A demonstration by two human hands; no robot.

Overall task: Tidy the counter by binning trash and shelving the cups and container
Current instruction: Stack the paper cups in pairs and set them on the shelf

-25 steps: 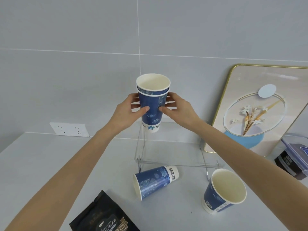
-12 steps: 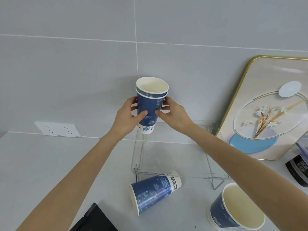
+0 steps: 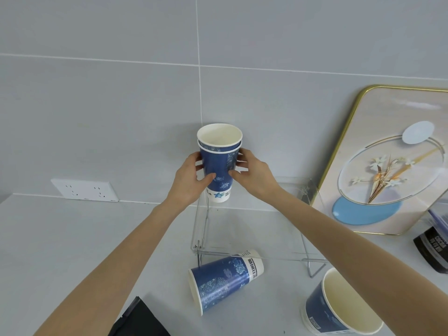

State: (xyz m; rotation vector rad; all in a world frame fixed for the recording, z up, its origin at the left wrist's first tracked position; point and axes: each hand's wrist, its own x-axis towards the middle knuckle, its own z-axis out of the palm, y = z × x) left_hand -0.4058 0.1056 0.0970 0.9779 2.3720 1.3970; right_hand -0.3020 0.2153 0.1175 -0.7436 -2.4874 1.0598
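Left hand (image 3: pixel 191 180): fingers wrapped around the left side of the stacked cups (image 3: pixel 218 166).
Right hand (image 3: pixel 254 177): closed on the stack's right side.
Stacked cups: two nested, upright, at the clear shelf's (image 3: pixel 254 219) top left corner.
Counter (image 3: pixel 72 238): one cup (image 3: pixel 224 282) on its side before the shelf; another cup (image 3: pixel 339 309) upright at lower right.

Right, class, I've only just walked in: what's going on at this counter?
A person holds two nested blue paper cups upright with both hands, the left hand and right hand gripping either side, at the top of a clear shelf rack by the tiled wall. Whether the cups touch the shelf yet is hard to tell. Another blue cup lies on its side on the counter, and an upright cup stands at the lower right, neither shelved yet.
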